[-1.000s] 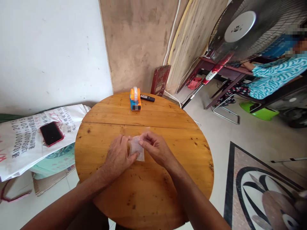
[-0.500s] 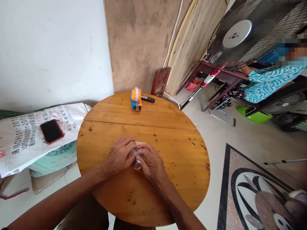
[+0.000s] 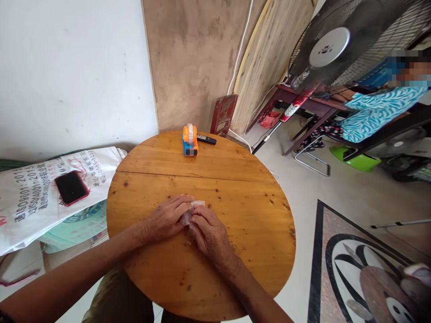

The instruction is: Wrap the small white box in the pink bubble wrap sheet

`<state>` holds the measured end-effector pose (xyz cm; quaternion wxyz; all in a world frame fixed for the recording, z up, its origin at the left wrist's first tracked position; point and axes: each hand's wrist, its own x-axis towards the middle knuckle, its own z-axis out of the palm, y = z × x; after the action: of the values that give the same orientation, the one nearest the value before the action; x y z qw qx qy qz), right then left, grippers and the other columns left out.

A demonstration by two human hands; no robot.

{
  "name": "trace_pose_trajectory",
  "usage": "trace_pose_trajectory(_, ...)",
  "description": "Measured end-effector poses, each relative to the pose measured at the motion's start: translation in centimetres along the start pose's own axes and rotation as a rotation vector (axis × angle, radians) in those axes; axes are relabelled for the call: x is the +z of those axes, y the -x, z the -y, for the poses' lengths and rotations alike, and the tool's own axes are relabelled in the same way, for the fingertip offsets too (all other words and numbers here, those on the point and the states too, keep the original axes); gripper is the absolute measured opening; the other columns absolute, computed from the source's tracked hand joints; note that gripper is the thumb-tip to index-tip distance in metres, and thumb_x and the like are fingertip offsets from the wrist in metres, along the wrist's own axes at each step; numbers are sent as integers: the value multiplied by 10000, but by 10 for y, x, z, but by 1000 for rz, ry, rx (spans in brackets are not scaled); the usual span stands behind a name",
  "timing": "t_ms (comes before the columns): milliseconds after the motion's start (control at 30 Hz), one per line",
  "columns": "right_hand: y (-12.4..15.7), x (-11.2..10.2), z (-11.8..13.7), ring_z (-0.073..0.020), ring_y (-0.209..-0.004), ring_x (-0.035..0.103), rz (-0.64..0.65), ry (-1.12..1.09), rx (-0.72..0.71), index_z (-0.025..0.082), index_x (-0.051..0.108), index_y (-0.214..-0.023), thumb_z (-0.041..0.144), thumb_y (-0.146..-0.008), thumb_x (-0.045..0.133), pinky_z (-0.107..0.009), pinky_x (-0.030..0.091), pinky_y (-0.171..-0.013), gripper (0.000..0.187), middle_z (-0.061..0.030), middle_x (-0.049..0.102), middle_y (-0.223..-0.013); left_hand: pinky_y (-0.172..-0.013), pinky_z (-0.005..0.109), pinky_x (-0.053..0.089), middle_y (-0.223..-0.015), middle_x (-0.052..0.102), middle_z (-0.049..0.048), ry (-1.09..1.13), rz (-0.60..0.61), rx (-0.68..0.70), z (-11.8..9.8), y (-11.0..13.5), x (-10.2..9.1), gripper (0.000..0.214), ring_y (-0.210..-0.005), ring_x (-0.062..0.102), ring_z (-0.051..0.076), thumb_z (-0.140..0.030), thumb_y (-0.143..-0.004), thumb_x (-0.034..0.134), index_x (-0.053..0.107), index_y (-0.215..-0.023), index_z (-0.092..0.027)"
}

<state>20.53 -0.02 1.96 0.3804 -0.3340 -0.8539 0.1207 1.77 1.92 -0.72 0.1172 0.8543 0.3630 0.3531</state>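
Note:
Over the middle of the round wooden table point(image 3: 249, 211), a small clear, crinkled plastic wrapper point(image 3: 186, 218) sits between my two hands. My left hand point(image 3: 166, 217) grips its left side with curled fingers. From the right, my right hand point(image 3: 210, 229) pinches the same wrapper between thumb and fingers. A pale, flat end pokes out above the fingertips, and a thin see-through part hangs below. Whether anything lies inside the wrapper is hidden by my fingers.
An orange and blue tape dispenser point(image 3: 190, 141) stands at the table's far edge beside a black, pen-like object point(image 3: 206, 139). A phone point(image 3: 71, 187) lies on white sacks point(image 3: 104, 163) at left. A fan point(image 3: 328, 47) and a seated person point(image 3: 380, 114) are at right.
My fingers have shifted slightly on the wrapper. Its lower end is now less visible, and more of the pale upper end shows. The view has tilted a little.

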Motion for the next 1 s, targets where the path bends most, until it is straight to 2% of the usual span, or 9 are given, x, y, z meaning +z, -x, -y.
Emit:
trace_pose_trajectory(100,-12,-8,-6,-205,-976,628,1,-105,96,216,644,-886,161,-890,516,-337,518,-858,139,-93,687,-1001,-898,352,538,-1106,695,90,169,14,-220,-7,-8,-6,246,-1017,660,211,-189,-796,602,596,-1042,-186)
trace_pose_trajectory(167,-25,-13,-14,-185,-838,634,18,-242,280,209,645,-852,224,-877,533,-304,517,-758,116,-67,689,-895,-750,304,553,-943,714,46,352,73,-400,-11,-16,-12,230,-827,675,183,-233,-784,610,608,-1009,-185)
trace_pose_trajectory(233,-38,-14,-25,-151,-652,576,39,-422,505,198,628,-788,313,-856,553,-259,472,-603,154,-21,635,-723,-682,279,531,-893,711,33,510,117,-525,-14,-26,-16,219,-766,659,168,-268,-825,561,623,-1013,-175)
trace_pose_trajectory(300,-48,-10,-37,-124,-565,497,42,-580,653,188,594,-716,382,-818,584,-238,411,-533,220,12,558,-632,-685,281,509,-914,709,39,549,126,-580,-14,-35,-18,244,-781,646,171,-284,-854,511,643,-1021,-164)
trace_pose_trajectory(400,-54,1,-51,-105,-541,432,9,-751,761,184,557,-655,440,-754,637,-231,362,-520,286,34,500,-597,-655,275,464,-848,689,25,482,136,-613,-10,-43,-17,255,-734,605,166,-295,-850,490,668,-967,-155)
trace_pose_trajectory(567,-49,3,-59,-115,-570,468,18,-916,827,181,619,-713,548,-767,648,-249,397,-577,373,24,553,-626,-607,261,412,-760,640,4,448,108,-706,-3,-43,-14,261,-680,552,157,-348,-833,494,659,-876,-151)
trace_pose_trajectory(700,-47,-12,-56,-176,-837,633,159,-1002,781,199,679,-968,471,-719,758,-305,487,-798,377,-27,696,-912,-612,268,406,-749,618,7,392,66,-740,-1,-44,-11,263,-678,537,161,-359,-828,493,641,-874,-147)
trace_pose_trajectory(800,-46,-17,-55,-201,-991,647,242,-1033,746,220,610,-1122,345,-643,834,-333,508,-873,544,-50,686,-1096,-634,273,415,-777,630,15,384,26,-750,-1,-44,-10,266,-698,545,165,-353,-843,486,638,-915,-148)
trace_pose_trajectory(1000,-45,-14,-57,-209,-1010,670,213,-993,766,214,520,-1233,294,-642,830,-369,519,-918,672,-76,684,-1140,-657,281,464,-867,674,53,689,50,-717,2,-38,-14,380,-756,597,184,-483,-831,594,646,-982,-139)
